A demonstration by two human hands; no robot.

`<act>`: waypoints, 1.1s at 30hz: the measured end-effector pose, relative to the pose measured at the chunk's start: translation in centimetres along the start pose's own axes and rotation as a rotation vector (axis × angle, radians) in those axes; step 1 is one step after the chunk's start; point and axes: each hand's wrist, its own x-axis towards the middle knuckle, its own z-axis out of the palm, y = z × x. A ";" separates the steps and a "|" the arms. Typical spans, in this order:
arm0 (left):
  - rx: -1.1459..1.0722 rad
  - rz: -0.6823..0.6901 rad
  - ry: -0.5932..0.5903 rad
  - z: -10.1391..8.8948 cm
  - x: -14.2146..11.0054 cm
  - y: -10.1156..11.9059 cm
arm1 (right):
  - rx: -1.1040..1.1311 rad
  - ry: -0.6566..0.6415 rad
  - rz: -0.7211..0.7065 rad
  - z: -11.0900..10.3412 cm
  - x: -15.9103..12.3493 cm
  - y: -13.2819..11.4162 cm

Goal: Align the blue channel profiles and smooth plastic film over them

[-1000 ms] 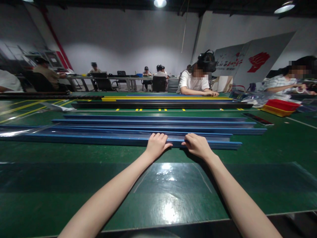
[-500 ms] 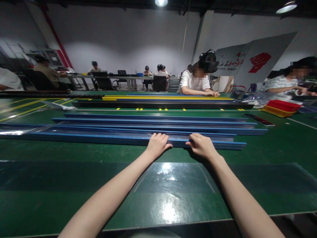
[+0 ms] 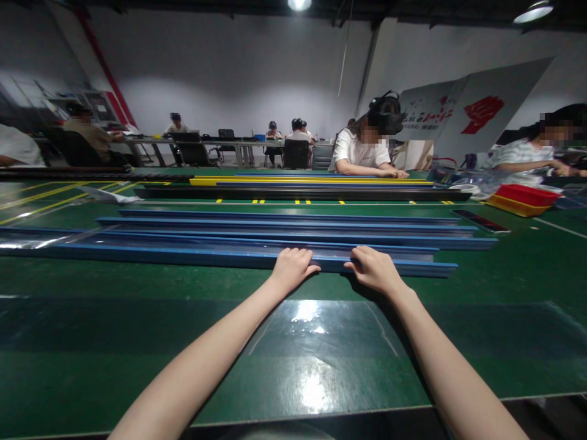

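A: What lies on the green counter [image 3: 137,287]?
B: Long blue strips. Both hands press the nearest blue strip [image 3: 160,256], left hand [image 3: 291,269] and right hand [image 3: 373,269] apart, fingers curled over it.
A: Any change?
B: The strip has slid slightly rightward. Far right of the hands, a red tray [image 3: 523,195]; its contents are hidden.

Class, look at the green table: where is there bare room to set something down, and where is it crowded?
Bare: green table between nearest blue strip and near edge, outside both arms. Crowded: blue strips, then yellow strip beyond.
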 end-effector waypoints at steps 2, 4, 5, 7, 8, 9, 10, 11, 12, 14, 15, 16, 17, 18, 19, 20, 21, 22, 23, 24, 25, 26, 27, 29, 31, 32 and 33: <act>-0.004 -0.006 -0.008 0.0 0.0 0.0 | 0.005 0.004 0.002 0.0 0.0 0.0; -0.007 -0.011 -0.018 -0.1 0.0 0.0 | 0.009 0.007 0.004 0.0 0.0 0.0; -0.008 -0.013 -0.023 -0.1 0.0 0.0 | 0.010 0.008 0.003 0.0 0.0 0.0; -0.012 -0.015 -0.028 -0.1 0.0 0.0 | 0.008 0.012 0.003 0.0 0.0 0.0; -0.013 -0.016 -0.029 -0.1 0.0 0.0 | 0.006 0.014 0.004 0.0 0.0 0.0; -0.014 -0.017 -0.028 -0.1 0.0 0.0 | 0.005 0.015 0.004 0.0 0.0 0.0; -0.015 -0.018 -0.029 -0.2 0.0 0.0 | 0.003 0.016 0.002 0.0 0.0 0.0; -0.015 -0.020 -0.029 -0.2 0.0 -0.1 | 0.002 0.017 0.001 0.0 0.0 0.0; -0.015 -0.020 -0.030 -0.2 0.0 -0.1 | 0.001 0.016 0.001 0.0 0.0 0.0; -0.015 -0.021 -0.038 -0.2 0.0 -0.1 | -0.002 0.011 0.002 0.0 0.0 0.0; -0.014 -0.021 -0.045 -0.2 0.1 -0.1 | -0.003 0.007 0.004 0.0 0.0 0.0; -0.014 -0.020 -0.051 -0.2 0.1 -0.1 | -0.004 0.003 0.006 0.0 0.0 -0.1; -0.013 -0.020 -0.056 -0.2 0.1 -0.1 | -0.003 0.000 0.008 -0.1 0.0 -0.1; -0.012 -0.019 -0.059 -0.2 0.1 -0.2 | -0.003 -0.001 0.010 -0.1 0.0 -0.1; -0.011 -0.017 -0.060 -0.2 0.2 -0.1 | -0.002 -0.001 0.011 -0.1 0.0 -0.1; -0.010 -0.016 -0.058 -0.2 0.2 -0.1 | -0.001 0.000 0.011 -0.1 0.0 -0.1; -0.009 -0.015 -0.056 -0.2 0.2 -0.1 | -0.001 0.001 0.012 -0.1 0.0 -0.1; -0.008 -0.013 -0.054 -0.2 0.2 -0.1 | -0.001 0.001 0.012 -0.1 0.0 -0.1; -0.007 -0.013 -0.052 -0.2 0.2 -0.1 | -0.002 0.001 0.012 -0.1 0.0 -0.1; -0.008 -0.015 -0.049 -0.2 0.1 -0.1 | -0.003 0.000 0.012 -0.1 0.0 -0.1; -0.013 -0.020 -0.045 -0.2 0.1 -0.1 | -0.005 0.000 0.013 -0.1 0.0 -0.1; -0.021 -0.026 -0.040 -0.2 0.1 -0.1 | -0.007 -0.001 0.013 -0.1 0.0 -0.1; -0.034 -0.035 -0.037 -0.3 0.1 -0.1 | -0.008 -0.003 0.013 -0.1 0.0 -0.1; -0.060 -0.058 -0.036 -0.4 0.1 -0.2 | -0.009 -0.007 0.011 -0.1 0.0 0.0; -0.079 -0.085 -0.043 -0.5 0.2 -0.2 | -0.010 -0.011 0.011 -0.1 0.0 0.0; -0.086 -0.098 -0.048 -0.5 0.2 -0.2 | -0.012 -0.011 0.011 -0.1 0.0 0.0; -0.092 -0.110 -0.051 -0.5 0.2 -0.2 | -0.014 -0.011 0.013 -0.1 0.0 0.0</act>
